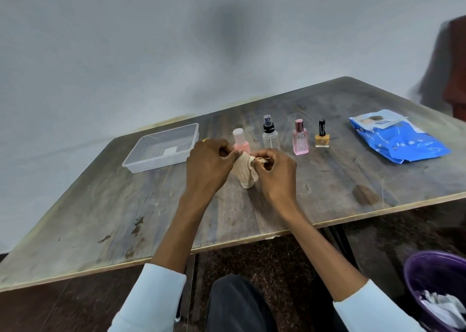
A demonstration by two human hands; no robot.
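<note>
1. Wiping seems to be the step in hand: the left hand (209, 163) and the right hand (274, 173) are meeting over a small bottle (247, 184) that is wearing a beige wipe (245, 166) around most of its body.
2. Left fingers (227, 152) are curling in and pinching the wipe near the bottle's top. Right fingers (267, 155) are pinching the bunched end of the same wipe from the other side.
3. Only the bottle's pale base is showing below the cloth. It is sitting near the middle of the worktop (100, 205), just in front of the row of containers, though whether it is resting on the wood or hovering just above it cannot be told.
4. The next move is probably calling for a firm hold with one hand while the other is drawing the wipe down or off, and then for setting the bottle somewhere.
5. Behind the hands, a pink bottle with a white cap (240, 140) is standing just beyond the knuckles, so a backward push is risking a knock. A clear spray bottle (269, 135), a pink perfume bottle (300, 140) and a yellow nail polish (322, 136) are lining up to its right.
6. A clear plastic tray (161, 147) is lying to the left and a blue wipes pack (398, 137) far right.
7. Bare wood is stretching toward the near edge, and a purple bin (416, 276) is waiting below it on the right.
</note>
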